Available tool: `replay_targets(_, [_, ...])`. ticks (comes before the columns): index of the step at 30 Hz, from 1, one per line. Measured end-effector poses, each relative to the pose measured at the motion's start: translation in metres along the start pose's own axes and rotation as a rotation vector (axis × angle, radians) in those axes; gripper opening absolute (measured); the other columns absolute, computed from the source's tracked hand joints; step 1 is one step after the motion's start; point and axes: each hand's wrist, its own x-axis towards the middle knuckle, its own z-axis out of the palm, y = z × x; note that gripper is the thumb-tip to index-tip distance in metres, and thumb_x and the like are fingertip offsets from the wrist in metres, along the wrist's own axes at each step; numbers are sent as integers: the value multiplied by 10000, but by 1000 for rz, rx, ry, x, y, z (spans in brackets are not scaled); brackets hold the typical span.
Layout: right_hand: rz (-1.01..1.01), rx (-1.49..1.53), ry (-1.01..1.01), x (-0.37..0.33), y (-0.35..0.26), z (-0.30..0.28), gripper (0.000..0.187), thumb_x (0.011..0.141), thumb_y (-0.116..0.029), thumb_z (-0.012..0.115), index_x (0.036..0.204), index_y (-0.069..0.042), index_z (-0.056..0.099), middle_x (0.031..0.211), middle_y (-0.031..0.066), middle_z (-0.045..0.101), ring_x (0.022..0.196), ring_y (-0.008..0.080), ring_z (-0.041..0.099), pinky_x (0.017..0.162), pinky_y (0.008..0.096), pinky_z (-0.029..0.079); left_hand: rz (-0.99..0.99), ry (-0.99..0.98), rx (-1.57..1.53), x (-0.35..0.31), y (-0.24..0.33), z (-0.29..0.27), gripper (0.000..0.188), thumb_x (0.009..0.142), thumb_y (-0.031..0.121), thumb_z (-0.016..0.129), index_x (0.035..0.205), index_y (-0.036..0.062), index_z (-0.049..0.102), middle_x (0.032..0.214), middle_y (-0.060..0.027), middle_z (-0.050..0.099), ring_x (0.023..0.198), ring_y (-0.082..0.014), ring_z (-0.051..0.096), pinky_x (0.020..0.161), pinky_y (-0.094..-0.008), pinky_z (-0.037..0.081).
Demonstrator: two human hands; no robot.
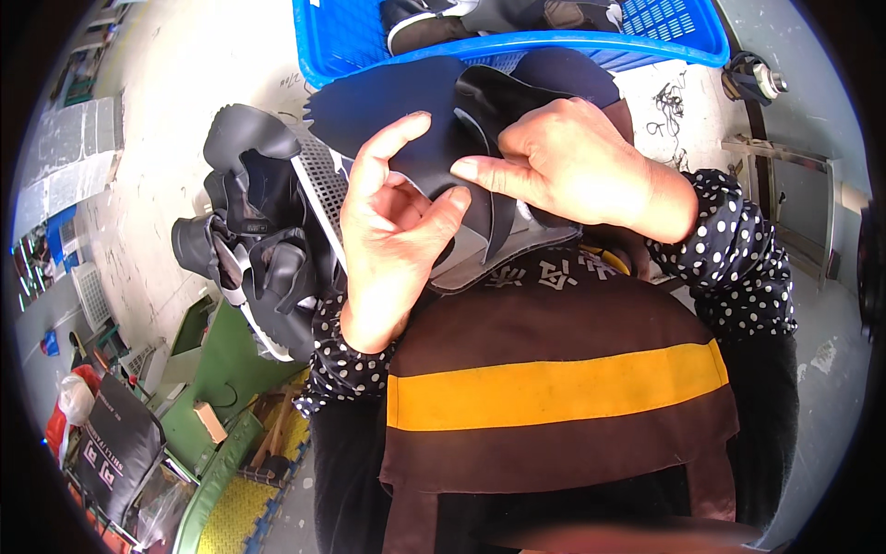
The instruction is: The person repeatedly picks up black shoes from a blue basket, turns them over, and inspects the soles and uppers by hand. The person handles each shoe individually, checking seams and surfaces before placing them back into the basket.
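Black leather shoe uppers [388,97] lie in front of me, over a grey perforated basket [323,189]. My left hand [392,217] is at their near left side, thumb and index finger spread apart; its thumb tip rests by the edge of one upper. Its other fingers are curled and partly hidden. Just to the right, my right hand [577,171] is closed over the black leather of an upper, fingers bent under and thumb pointing left along a folded edge. What lies beneath its fingers is hidden.
A blue plastic crate [517,46] with more shoe uppers stands beyond my hands. Several black uppers [263,222] are heaped at the left. A green bench [217,379] stands lower left, and a metal frame [794,175] at the right. A brown apron [554,388] covers my lap.
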Motion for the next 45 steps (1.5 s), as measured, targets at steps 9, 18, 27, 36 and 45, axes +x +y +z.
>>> replay_targets(9, [111,385,-150,7,5,-11,308,904,-213,617,749,46,676,681,210,640,679,372,667,695,447,551,-5,5,21,-4,-9,-6,527,896,-160,670,1355,71,552,929,6,650,652,10,535,539,-167,397])
replay_targets(18, [300,951,-176,6,19,1,339,1031,-207,596,785,17,666,673,45,664,569,101,649,533,237,496,4,-49,73,-5,-28,-18,201,964,-67,667,1128,22,741,978,-5,715,799,-68,657,746,-212,531])
replay_targets(27, [150,427,-159,-8,8,8,614,1027,-489,625,697,29,605,586,86,496,578,179,476,550,367,412,-68,-183,-108,-11,-16,8,413,895,-101,744,1262,24,599,1162,-26,644,1033,-78,657,827,-230,579])
replay_targets(36, [28,898,-270,-7,37,26,410,1056,-312,623,801,8,655,661,35,598,606,111,539,596,319,465,-212,-183,-366,-7,-25,-11,335,915,-111,692,1175,75,594,1060,8,644,918,-52,626,781,-205,511])
replay_targets(45, [-58,865,-437,6,73,20,370,1043,-302,669,887,33,658,711,15,558,735,78,473,693,308,460,-354,-272,-261,9,-31,-63,291,865,-105,718,1108,33,636,1068,14,613,879,-60,610,721,-189,480])
